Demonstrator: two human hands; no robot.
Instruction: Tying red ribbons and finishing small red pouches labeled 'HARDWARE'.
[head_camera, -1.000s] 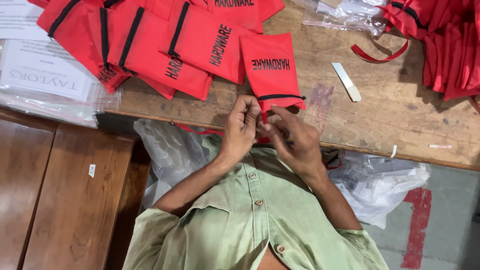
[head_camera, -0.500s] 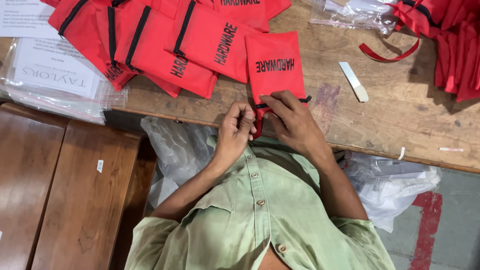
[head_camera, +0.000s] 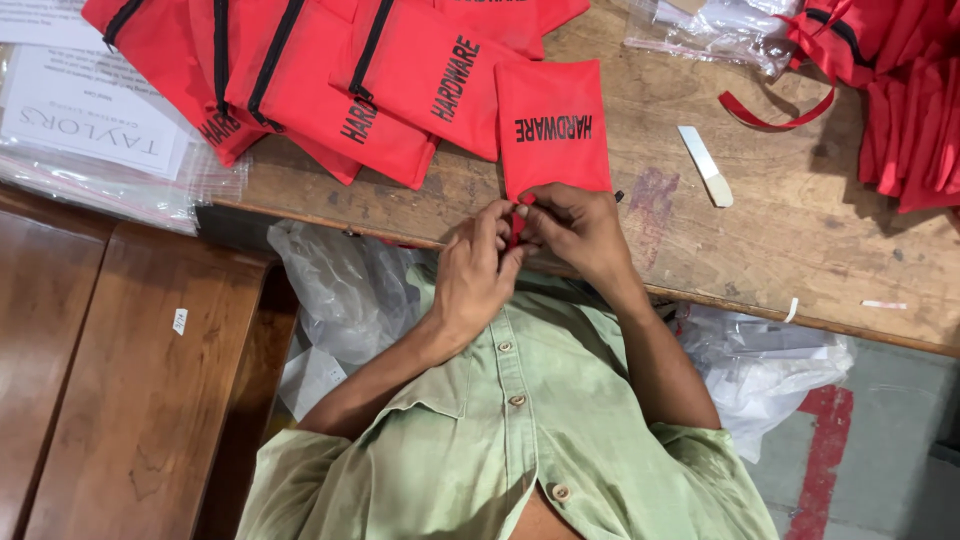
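Observation:
A red fabric pouch (head_camera: 552, 125) with black lettering lies flat near the front edge of the wooden table (head_camera: 800, 240). My right hand (head_camera: 580, 228) covers the pouch's near end, its fingers curled over it. My left hand (head_camera: 478, 270) meets it from the left. Both hands pinch a small red tab (head_camera: 517, 226) at that end, fingertips touching. The pouch's near edge is hidden under my fingers. My green buttoned shirt (head_camera: 520, 430) fills the bottom of the view.
Several red pouches (head_camera: 400, 80) overlap at the back left, and a red stack (head_camera: 920, 100) lies at the right. A white strip (head_camera: 705, 165) and a red ribbon loop (head_camera: 775, 110) lie on the table. Bagged papers (head_camera: 90, 130) sit left; plastic bags (head_camera: 345, 290) lie below.
My right hand has slid up over the pouch's near end, hiding its black edge. My left hand has closed in against it. The pouch stays put.

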